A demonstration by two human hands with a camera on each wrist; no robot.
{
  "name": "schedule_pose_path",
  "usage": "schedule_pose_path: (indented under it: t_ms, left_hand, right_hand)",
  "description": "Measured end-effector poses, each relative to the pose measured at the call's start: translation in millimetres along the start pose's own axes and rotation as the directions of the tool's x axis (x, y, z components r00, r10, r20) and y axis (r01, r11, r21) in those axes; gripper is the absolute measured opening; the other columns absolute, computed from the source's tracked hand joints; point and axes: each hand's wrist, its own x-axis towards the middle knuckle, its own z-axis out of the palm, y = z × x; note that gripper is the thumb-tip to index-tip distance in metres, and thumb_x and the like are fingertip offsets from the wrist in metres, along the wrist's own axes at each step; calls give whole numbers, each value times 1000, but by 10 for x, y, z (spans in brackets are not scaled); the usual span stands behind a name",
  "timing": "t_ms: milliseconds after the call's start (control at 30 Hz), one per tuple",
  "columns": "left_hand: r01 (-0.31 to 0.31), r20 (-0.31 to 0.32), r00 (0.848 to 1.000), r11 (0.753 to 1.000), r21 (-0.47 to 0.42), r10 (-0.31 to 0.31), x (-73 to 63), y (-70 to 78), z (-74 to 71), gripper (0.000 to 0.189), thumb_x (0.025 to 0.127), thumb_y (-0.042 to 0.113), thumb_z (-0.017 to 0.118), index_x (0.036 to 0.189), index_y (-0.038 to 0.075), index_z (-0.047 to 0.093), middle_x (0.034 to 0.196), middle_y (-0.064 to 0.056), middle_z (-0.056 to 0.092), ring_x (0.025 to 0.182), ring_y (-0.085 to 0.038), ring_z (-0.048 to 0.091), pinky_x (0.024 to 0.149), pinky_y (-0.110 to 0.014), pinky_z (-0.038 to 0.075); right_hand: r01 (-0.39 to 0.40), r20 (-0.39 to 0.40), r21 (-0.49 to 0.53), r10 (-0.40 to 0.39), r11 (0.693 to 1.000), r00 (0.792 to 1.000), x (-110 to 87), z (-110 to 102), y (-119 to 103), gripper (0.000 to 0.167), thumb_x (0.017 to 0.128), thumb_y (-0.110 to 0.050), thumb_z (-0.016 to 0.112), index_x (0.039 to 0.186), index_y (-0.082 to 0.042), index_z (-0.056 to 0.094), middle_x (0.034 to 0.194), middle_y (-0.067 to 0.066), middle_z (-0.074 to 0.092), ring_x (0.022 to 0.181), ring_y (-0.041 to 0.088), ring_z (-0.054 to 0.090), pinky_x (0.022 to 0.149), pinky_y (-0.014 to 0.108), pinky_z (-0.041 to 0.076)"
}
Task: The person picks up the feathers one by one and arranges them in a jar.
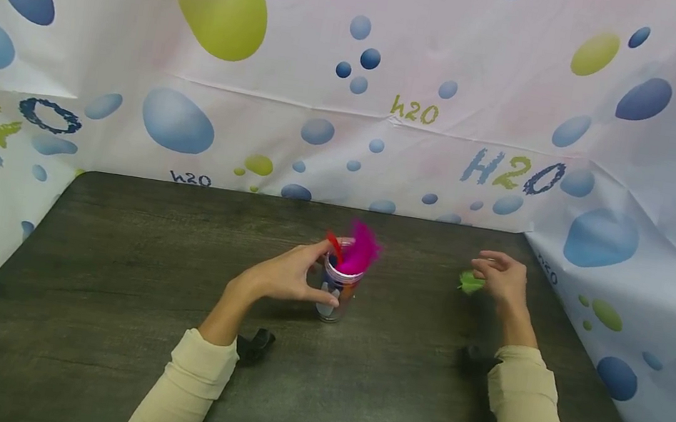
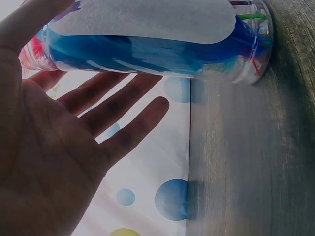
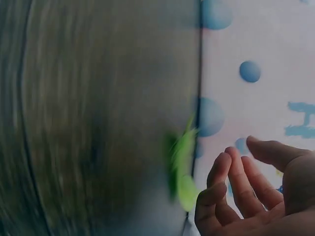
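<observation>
My left hand [image 1: 290,275] holds a clear plastic jar [image 1: 343,289] upright on the table, thumb on the near side and fingers on the far side. A magenta feather [image 1: 363,247] and a red piece [image 1: 335,247] stick out of its top. Through the wall in the left wrist view, blue feathers [image 2: 133,55] show under a pale label [image 2: 147,18]. At the right, my right hand [image 1: 502,279] hovers close to a bright green feather [image 1: 469,283]. In the right wrist view its fingers [image 3: 238,184] are loosely bent, apart from the green feather [image 3: 183,169], with nothing between them.
The dark wooden table [image 1: 108,279] ends at the back against a white sheet [image 1: 298,32] with blue and green drops, which also rises at both sides. A small black device [image 1: 255,345] sits under the left wrist.
</observation>
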Motion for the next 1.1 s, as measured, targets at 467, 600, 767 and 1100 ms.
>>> schedule_pose_path:
  t_ms: [467, 600, 767, 1100]
  left_hand:
    - [-13, 6, 1000, 1000, 11, 13, 3, 18, 7, 90, 87, 20, 85, 159, 4, 33, 140, -16, 60, 123, -32, 60, 105, -50, 51]
    - [-24, 4, 1000, 1000, 15, 24, 5, 29, -6, 89, 87, 20, 85, 158, 4, 33, 139, -15, 60, 122, -31, 60, 105, -49, 51]
    - [-23, 2, 1000, 999, 23, 23, 14, 22, -13, 87, 87, 20, 85, 157, 3, 35, 139, -15, 60, 123, -31, 60, 104, -45, 52]
    - [-24, 7, 1000, 1000, -2, 24, -3, 11, -6, 89, 87, 19, 85, 158, 1, 33, 143, -17, 58, 124, -33, 59, 105, -51, 51]
  right_hand:
    - [-91, -120, -114, 77, 989, 990, 228, -56, 187, 44, 99, -8, 66, 139, 8, 58, 115, 17, 70, 65, -4, 64, 57, 20, 51]
    - [-107, -166, -80, 92, 991, 982, 282, -53, 182, 44, 96, -1, 68, 138, 9, 57, 124, 22, 65, 111, 14, 64, 67, 17, 57]
    - [-134, -176, -134, 109, 982, 978, 320, -77, 176, 57, 93, -1, 70, 145, 9, 50, 146, 29, 53, 145, 39, 27, 106, 42, 50]
    - [-184, -119, -197, 162, 963, 980, 333, -104, 172, 64, 91, -5, 72, 148, 8, 47, 132, 32, 56, 144, 48, 25, 115, 59, 34]
